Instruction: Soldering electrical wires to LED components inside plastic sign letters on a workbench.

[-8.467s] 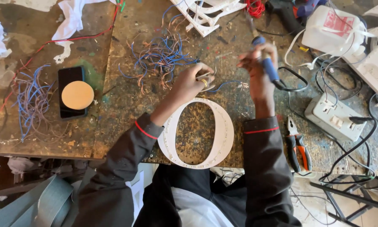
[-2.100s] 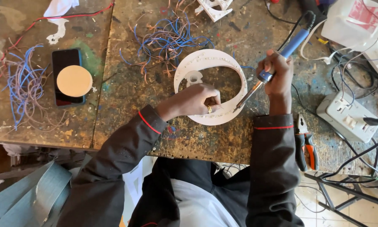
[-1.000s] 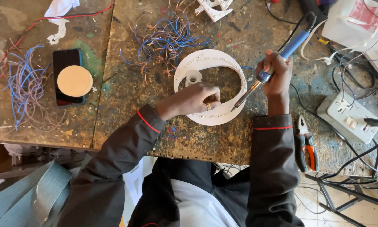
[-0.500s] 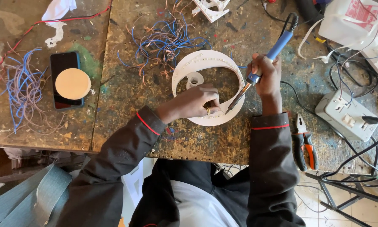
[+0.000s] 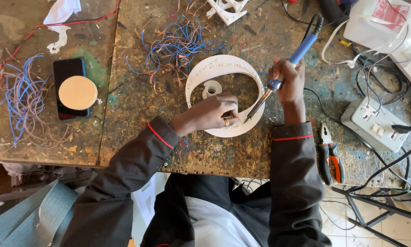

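Right hand [image 5: 288,82]: clamped on blue-handled soldering iron [image 5: 285,66], tip now lowered to white plastic ring [image 5: 223,64]
Left hand [image 5: 212,112]: fingers together, pinching ring's near edge on bench [image 5: 137,119]

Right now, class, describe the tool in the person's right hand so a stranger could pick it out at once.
Start at the white ring lying mid-workbench. The right hand beside it grips a soldering iron, tip down near the ring's lower rim. Unlike the orange-handled pliers lying to the right, it has a blue handle and a black cable.
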